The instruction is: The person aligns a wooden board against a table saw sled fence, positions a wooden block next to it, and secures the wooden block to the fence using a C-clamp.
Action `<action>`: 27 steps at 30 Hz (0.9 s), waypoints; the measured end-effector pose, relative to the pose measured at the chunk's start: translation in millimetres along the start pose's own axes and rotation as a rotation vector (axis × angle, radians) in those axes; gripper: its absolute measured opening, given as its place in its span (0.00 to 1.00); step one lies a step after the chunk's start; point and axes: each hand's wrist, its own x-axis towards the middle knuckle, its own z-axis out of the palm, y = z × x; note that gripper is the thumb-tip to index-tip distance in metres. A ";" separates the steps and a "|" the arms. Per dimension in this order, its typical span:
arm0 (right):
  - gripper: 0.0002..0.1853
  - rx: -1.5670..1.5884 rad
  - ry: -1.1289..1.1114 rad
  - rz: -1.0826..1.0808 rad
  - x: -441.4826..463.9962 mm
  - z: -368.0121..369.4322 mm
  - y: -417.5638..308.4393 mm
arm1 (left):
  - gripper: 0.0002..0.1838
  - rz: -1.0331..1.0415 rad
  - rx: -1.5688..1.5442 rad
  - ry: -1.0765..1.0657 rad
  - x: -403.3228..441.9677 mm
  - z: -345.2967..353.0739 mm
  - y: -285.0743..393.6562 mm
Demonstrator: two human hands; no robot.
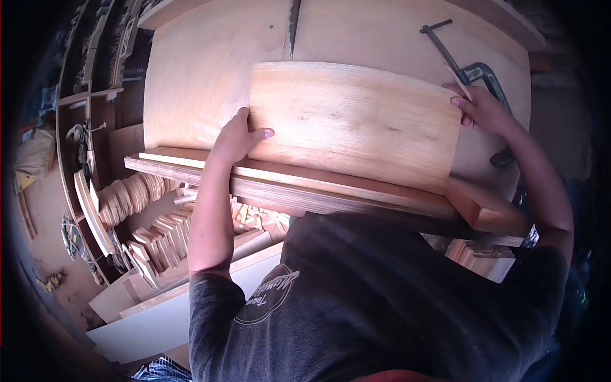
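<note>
A broad, light wooden board (356, 118) lies on the worktable (197, 83), its near edge along a wooden fence strip (305, 181). My left hand (237, 139) grips the board's left edge, thumb on top and fingers over the side. At the upper right corner my right hand (480, 108) is closed on the board's edge, its thumb on the top face. A thin pale stick (463, 84), perhaps a pencil, shows at the right hand; whether the fingers hold it is unclear. Parts of the fingers are hidden by the board's edges.
A dark C-clamp (487, 75) sits just beyond my right hand. A dark narrow strip (293, 28) runs in the tabletop behind the board. A wooden block (487, 207) stands at the fence's right end. Stacked wood pieces (162, 239) and shelving (89, 95) are at the left.
</note>
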 end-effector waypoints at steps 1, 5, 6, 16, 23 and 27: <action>0.21 0.004 0.023 0.011 -3.0 -2.6 -6.0 | 0.40 0.025 0.004 0.001 -1.2 -2.4 2.3; 0.26 -0.165 0.053 0.028 -10.6 -17.6 -6.3 | 0.34 0.080 -0.021 0.014 1.1 3.8 -3.5; 0.23 -0.229 0.079 0.040 -22.0 -24.5 -24.0 | 0.34 0.061 -0.020 -0.018 0.6 2.1 0.8; 0.20 -0.670 0.576 0.113 70.6 -92.3 13.3 | 0.36 0.099 -0.029 0.021 0.9 5.4 -1.3; 0.34 -0.614 0.411 -0.248 23.0 -77.1 3.3 | 0.38 0.101 0.009 0.040 3.4 10.6 -10.2; 0.41 -0.224 -0.109 -0.187 -128.5 -44.1 -33.7 | 0.39 0.107 0.140 0.033 12.6 7.8 -12.8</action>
